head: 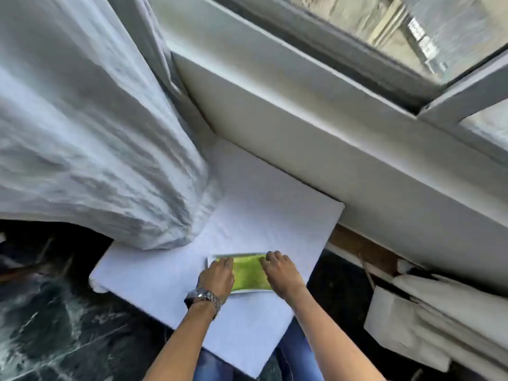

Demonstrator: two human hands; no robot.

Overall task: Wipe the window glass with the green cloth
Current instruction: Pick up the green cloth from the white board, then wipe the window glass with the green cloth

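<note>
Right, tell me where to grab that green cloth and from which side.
The green cloth lies flat and folded on the white padded surface, with the left hand and right hand resting on its short ends. Probably best to pinch the short ends from above, thumbs slipped under the edges: lying flat, it offers nothing raised in the middle to grasp.

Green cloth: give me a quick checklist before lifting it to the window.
1. Green cloth lies flat on the white surface: ok.
2. Left hand on the cloth's left edge: ok.
3. Right hand on its right edge: ok.
4. Cloth actually gripped: not ok, both hands rest flat.
5. Window glass in view above: ok.
6. Curtain clear of the glass: ok.
</note>
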